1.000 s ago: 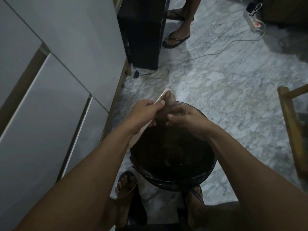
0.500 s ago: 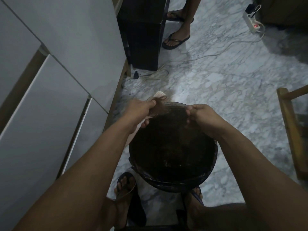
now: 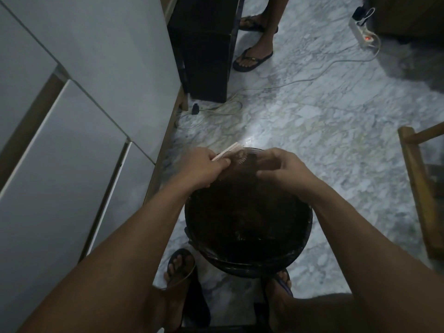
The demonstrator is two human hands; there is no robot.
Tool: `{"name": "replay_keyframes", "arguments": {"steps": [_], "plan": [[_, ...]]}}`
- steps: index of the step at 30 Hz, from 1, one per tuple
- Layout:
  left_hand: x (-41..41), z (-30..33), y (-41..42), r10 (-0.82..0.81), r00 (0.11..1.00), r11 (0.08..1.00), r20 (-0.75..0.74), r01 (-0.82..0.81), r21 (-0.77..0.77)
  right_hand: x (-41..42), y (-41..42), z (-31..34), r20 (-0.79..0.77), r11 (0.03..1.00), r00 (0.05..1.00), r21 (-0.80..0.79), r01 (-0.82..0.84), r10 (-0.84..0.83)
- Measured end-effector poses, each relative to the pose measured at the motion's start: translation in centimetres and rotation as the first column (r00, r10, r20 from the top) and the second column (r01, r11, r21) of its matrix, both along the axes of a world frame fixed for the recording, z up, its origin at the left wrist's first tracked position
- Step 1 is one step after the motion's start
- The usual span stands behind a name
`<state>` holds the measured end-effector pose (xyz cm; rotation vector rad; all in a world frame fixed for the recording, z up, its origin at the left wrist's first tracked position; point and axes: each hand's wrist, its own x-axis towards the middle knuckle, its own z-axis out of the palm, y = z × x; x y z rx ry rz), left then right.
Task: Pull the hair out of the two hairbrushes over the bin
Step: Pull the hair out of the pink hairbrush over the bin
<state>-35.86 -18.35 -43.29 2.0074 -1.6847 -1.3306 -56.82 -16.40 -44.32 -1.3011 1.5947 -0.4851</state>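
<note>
While left hand (image 3: pixel 203 168) fingers clamp pale hairbrush (image 3: pixel 230 151) by handle, bristle head juts past knuckles over far rim of bin (image 3: pixel 249 263). Right hand (image 3: pixel 280 173) fingers curled loosely just beside bristles (pinching hair or not: cannot tell). Dark round bin on marble floor (image 3: pixel 324 121), between person's sandalled feet.

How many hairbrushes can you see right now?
1. The hairbrush is gripped in the left hand over the far rim of the bin, beside the right hand. A second one is not in view and may be hidden.
</note>
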Motion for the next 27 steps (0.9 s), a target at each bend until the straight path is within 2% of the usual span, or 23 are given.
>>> {"name": "replay_keyframes", "arguments": {"steps": [2, 4, 8, 13, 17, 22, 27], "plan": [[-0.4, -0.2, 0.2, -0.024, 1.000, 1.000, -0.008, 0.024, -0.003, 0.8, 0.1, 0.1, -0.001, 0.987, 0.998, -0.152, -0.057, 0.057], [-0.9, -0.3, 0.3, -0.042, 0.999, 0.999, -0.019, 0.042, 0.000, 1.6, 0.2, -0.3, -0.089, 0.951, 0.993, -0.292, -0.102, 0.079], [-0.9, -0.6, 0.4, -0.093, 0.996, 0.996, -0.011, 0.093, 0.008, 1.7, 0.1, -1.0, -0.218, 0.900, 0.976, -0.421, -0.111, 0.019], [-0.6, -1.4, 0.4, -0.154, 0.985, 0.986, 0.076, 0.158, -0.049, 1.3, -0.2, -0.3, -0.359, 0.929, 0.933, -0.342, -0.143, 0.011], [-0.5, -2.0, 0.4, -0.118, 0.974, 0.978, 0.193, 0.148, -0.150, 0.8, -0.5, 0.3, -0.382, 0.957, 0.924, -0.251, -0.142, 0.037], [-0.6, -2.2, 0.5, -0.094, 0.970, 0.965, 0.223, 0.144, -0.219, 0.3, -0.7, 0.5, -0.345, 0.973, 0.939, -0.216, -0.081, 0.001], [-0.8, -1.6, 0.8, -0.079, 0.975, 0.978, 0.209, 0.116, -0.174, 0.5, -0.4, 0.2, -0.251, 0.981, 0.966, -0.192, 0.013, -0.062]]}}
